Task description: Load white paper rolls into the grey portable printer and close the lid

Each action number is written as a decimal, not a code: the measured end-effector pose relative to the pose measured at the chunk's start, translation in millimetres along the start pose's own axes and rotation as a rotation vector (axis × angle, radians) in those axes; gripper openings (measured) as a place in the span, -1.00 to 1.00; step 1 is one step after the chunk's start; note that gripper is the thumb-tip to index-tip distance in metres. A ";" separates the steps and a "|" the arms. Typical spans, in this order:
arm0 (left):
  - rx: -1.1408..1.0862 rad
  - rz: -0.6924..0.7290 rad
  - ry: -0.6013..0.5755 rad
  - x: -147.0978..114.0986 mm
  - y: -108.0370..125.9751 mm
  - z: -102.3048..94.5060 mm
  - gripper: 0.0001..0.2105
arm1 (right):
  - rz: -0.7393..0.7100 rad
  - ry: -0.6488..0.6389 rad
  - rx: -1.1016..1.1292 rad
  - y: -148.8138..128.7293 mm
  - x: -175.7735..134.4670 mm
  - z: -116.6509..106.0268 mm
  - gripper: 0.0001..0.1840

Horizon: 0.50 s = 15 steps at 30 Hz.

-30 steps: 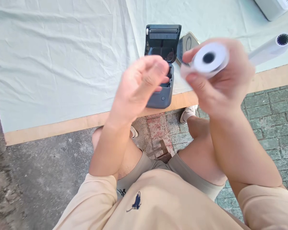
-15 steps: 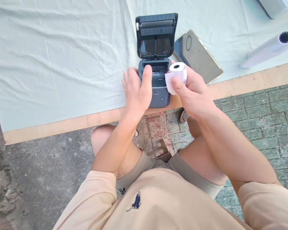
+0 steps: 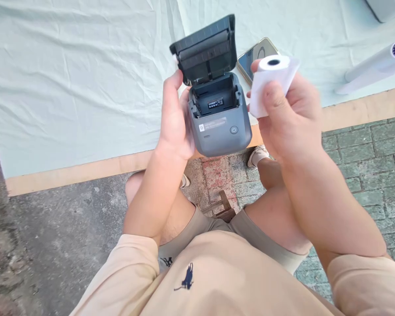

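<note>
A dark grey label printer is held up near the table's front edge, its lid swung back and its paper bay showing nothing but a printed label. Gripping the printer's left side is my left hand, with the thumb up by the lid hinge and the other fingers mostly hidden behind the body. To the right of the printer, my right hand pinches a white paper roll. The roll's core hole faces up, and a loose end of paper hangs under my thumb.
Behind the roll lies a phone-like flat device, partly covered. A white tube-shaped roll is at the right, with a grey-white object in the far corner. A pale cloth covers the table; a wooden stool shows below.
My left hand has shifted to the printer's side and lifted and tilted the printer toward me. My right hand has moved right and up with the paper roll, away from the printer.
</note>
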<state>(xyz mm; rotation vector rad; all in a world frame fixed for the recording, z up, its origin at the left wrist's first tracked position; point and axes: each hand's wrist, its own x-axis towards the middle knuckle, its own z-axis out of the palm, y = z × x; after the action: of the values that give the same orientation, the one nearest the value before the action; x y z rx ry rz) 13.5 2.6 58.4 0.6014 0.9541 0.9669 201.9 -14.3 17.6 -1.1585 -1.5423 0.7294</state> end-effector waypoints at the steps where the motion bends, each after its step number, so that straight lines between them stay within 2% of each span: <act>1: -0.015 -0.025 -0.015 0.1 -0.2 -2.2 -0.53 | 0.076 0.025 0.102 5.0 2.0 -3.3 -0.50; 4: -0.032 -0.034 0.031 0.0 0.7 -6.7 -0.63 | 0.300 0.014 0.350 20.8 9.6 -18.3 -0.55; 8: -0.036 -0.067 0.037 -0.6 3.8 -6.9 -0.65 | 0.389 -0.264 0.463 29.1 18.9 -43.4 -0.60; 10: -0.038 -0.074 -0.010 -1.2 5.4 -5.3 -0.62 | 0.442 -0.332 0.448 27.8 20.3 -50.2 -0.53; 12: -0.052 -0.070 -0.056 -2.1 6.3 -3.4 -0.61 | 0.449 -0.317 0.435 28.1 18.7 -49.6 -0.46; 15: -0.083 -0.059 -0.064 -3.2 5.8 -0.9 -0.62 | 0.346 -0.202 0.385 34.2 13.4 -38.6 -0.49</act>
<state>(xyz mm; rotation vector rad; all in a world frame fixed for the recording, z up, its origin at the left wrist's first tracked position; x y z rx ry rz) 9.6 2.4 63.9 0.5285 0.8664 0.9250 249.0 6.1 3.3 -1.0913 -1.2945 1.3462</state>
